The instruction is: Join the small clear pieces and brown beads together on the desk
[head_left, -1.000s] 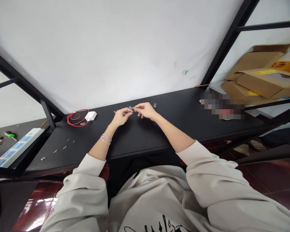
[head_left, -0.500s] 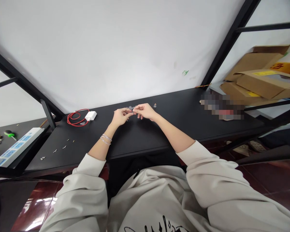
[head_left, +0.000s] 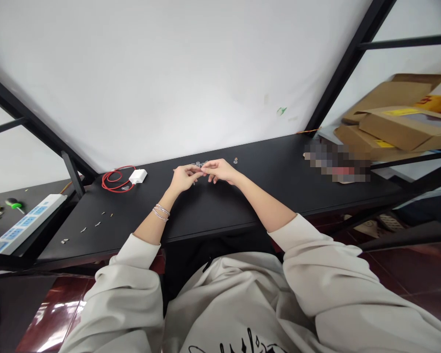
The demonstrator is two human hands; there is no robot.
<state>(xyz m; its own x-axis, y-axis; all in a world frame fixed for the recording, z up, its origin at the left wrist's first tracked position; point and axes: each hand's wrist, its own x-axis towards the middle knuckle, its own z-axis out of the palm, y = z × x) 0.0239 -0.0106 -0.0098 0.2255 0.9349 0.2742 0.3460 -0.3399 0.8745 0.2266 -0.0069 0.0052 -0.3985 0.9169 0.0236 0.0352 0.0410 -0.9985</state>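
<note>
Over the far middle of the black table [head_left: 220, 206], my left hand [head_left: 184, 177] and my right hand [head_left: 219, 170] meet at the fingertips. Thumb and fingers of each are pinched together. Whatever sits between them is too small and too covered to make out. Just behind the fingers lie several small clear round pieces [head_left: 197, 164], partly hidden by my hands. A small clear piece with a brownish top [head_left: 235, 160] stands apart, to the right of my right hand.
A white charger [head_left: 138, 176] with a coiled red cable [head_left: 113, 190] lies at the left. Several tiny pale pieces [head_left: 83, 230] are scattered at the front left. A white power strip [head_left: 33, 223] is at far left. Cardboard boxes [head_left: 407, 127] and a blurred-out item [head_left: 338, 162] are at right.
My right fingers have shifted slightly and closed further around the meeting point of the two hands. The dark bit visible between the fingertips is now covered. My left hand stays nearly still.
</note>
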